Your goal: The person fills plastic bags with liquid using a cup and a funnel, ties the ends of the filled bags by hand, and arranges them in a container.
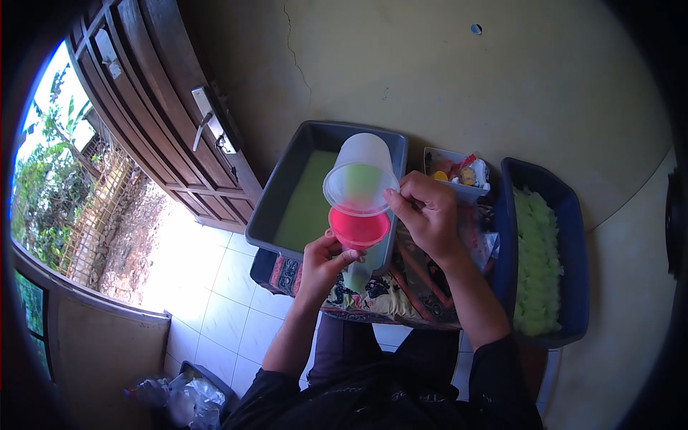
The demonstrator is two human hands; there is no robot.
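My right hand [426, 208] grips the rim of a translucent plastic cup [365, 152], tilted with its mouth toward me. Pale green shows inside the cup. Just below its rim is a red funnel [358, 228], held by my left hand [322, 261] with fingers closed around its lower part. Under the funnel hangs a clear plastic bag [357, 276] with some pale green in it; its top is partly hidden by my fingers. Behind these stands a grey basin [283, 175] holding pale green liquid [309, 193].
At right, a dark blue tub [573, 251] holds several green-filled bags [537, 265]. A small white box [469, 190] of odds and ends sits between. Patterned cloth [387, 297] covers the support. A wooden door [161, 107] stands at left; a bin [215, 383] with plastic is on the floor.
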